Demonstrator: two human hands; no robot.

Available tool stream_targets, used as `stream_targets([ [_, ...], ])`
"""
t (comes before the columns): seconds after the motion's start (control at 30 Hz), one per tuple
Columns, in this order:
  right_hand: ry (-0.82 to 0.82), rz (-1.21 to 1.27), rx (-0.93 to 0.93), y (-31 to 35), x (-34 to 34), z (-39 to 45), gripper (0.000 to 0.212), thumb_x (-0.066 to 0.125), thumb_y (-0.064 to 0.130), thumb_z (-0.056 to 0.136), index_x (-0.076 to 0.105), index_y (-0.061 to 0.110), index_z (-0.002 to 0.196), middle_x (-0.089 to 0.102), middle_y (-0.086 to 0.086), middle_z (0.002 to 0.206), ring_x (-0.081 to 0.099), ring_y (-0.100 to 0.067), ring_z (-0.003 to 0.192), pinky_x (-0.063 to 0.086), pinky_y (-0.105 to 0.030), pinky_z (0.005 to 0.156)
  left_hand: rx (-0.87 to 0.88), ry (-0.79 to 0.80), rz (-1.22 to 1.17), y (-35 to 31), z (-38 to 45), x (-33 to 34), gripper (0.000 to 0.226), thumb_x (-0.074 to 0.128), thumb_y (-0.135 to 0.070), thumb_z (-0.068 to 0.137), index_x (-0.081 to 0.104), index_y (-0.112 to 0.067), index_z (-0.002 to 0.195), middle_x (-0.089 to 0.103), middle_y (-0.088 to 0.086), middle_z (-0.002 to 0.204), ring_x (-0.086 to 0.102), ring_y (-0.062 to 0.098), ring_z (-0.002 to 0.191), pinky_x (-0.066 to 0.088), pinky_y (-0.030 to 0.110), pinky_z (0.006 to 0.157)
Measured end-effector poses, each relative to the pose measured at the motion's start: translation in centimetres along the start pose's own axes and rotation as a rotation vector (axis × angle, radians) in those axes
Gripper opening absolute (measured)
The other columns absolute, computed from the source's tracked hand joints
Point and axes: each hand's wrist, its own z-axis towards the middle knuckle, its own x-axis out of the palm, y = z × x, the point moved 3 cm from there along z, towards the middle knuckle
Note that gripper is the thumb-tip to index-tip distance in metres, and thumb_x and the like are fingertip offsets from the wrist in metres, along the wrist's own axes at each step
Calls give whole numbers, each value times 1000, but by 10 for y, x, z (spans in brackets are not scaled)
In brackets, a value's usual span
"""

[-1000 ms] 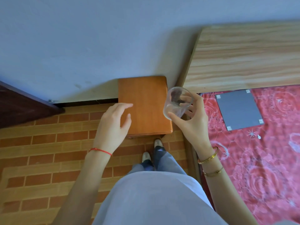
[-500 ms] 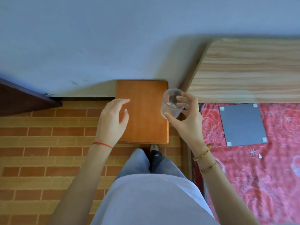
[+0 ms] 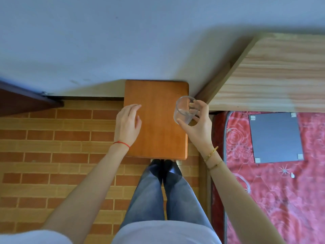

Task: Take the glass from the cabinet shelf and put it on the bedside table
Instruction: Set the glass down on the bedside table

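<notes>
A clear, empty glass (image 3: 185, 110) is held in my right hand (image 3: 197, 126), thumb on one side and fingers on the other. It hangs tilted over the right part of the orange-brown bedside table (image 3: 158, 131), near its right edge. My left hand (image 3: 128, 126) hovers over the table's left edge with its fingers loosely spread and nothing in it. The table's top is bare wood.
A bed with a red patterned cover (image 3: 274, 187) lies right of the table, a grey square panel (image 3: 275, 137) on it. A pale wooden headboard (image 3: 270, 73) stands at the back right. A dark wooden piece (image 3: 21, 101) is at the left. The floor is brick-patterned (image 3: 52, 155).
I have stepped closer, so the table lies lower and more central in view. Both hands have come further over the table top, the glass still in my right hand.
</notes>
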Motion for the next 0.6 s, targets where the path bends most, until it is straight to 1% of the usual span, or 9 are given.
stream_targets([
  [0.13,6,-22,10,-32,29,31,75,83,25,70,42,21,132,58,5,127,59,-6,115,53,-32,97,-37,67,57,30,18,41,39,53,-12,93,55,-11,132,59,8,131,53,22,125,40,40,111],
  [0.27,8,-55,6,-66,59,66,74,83,27,69,40,30,130,57,11,127,57,0,115,51,-23,96,-82,154,133,57,37,85,44,50,-15,95,49,-11,139,52,9,140,45,25,134,35,42,115],
  [0.37,-1,-76,3,-93,86,91,74,82,29,69,39,29,130,58,10,126,58,-2,114,49,-17,95,-85,208,183,74,52,119,48,49,-16,96,44,-10,143,47,12,145,41,27,138,33,44,116],
  [0.5,-6,-86,-4,-125,116,121,75,81,29,68,39,29,130,57,10,127,59,-6,114,47,-13,91,-76,251,239,96,66,159,49,48,-19,97,40,-11,145,43,14,149,38,30,140,33,46,116],
  [0.6,-10,-95,-21,-146,135,139,75,81,27,68,39,27,130,57,9,127,59,-7,113,42,-3,87,-91,258,266,111,70,185,51,47,-20,97,37,-11,146,41,15,150,37,32,141,33,48,116],
])
